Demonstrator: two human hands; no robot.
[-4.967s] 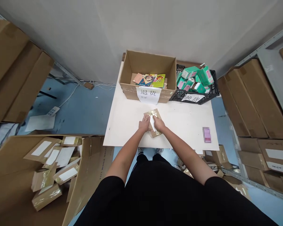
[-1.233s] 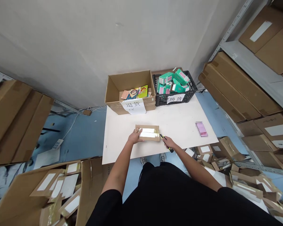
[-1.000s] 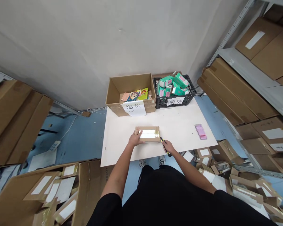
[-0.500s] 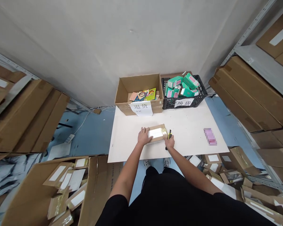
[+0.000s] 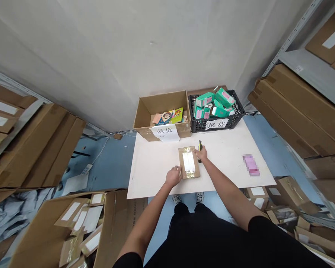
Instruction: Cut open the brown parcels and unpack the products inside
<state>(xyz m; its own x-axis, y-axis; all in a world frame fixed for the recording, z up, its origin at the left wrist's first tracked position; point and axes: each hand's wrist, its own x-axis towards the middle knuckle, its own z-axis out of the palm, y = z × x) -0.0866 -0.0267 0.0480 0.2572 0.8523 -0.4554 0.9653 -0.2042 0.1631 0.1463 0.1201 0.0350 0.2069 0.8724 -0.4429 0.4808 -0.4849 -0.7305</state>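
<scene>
A: On the table (image 5: pixel 229 149), where's the 1 parcel (image 5: pixel 188 163)?
B: Mid-table, flat. My left hand (image 5: pixel 173 176) touches its near corner, grip unclear; my right hand (image 5: pixel 202 153) has fingers clamped round the knife (image 5: pixel 200 144) beside its far corner.

**A:** What lies where?

**B:** A flat, brown, taped cardboard parcel (image 5: pixel 189 167) lies mid-way across the white rectangular table (image 5: pixel 153 167). The left hand (image 5: pixel 173 176) is at its near left corner. The right hand (image 5: pixel 202 153), at its far right corner, holds a yellow-and-black utility knife (image 5: pixel 200 147).

**A:** And beyond?

**B:** At the far edge, an open brown cardboard box (image 5: pixel 145 111) stands just left of a black plastic mesh crate (image 5: pixel 238 111). A small pink flat object (image 5: pixel 251 165) lies well to the parcel's right. A large open brown carton (image 5: pixel 44 230) sits on the floor, near left.
</scene>
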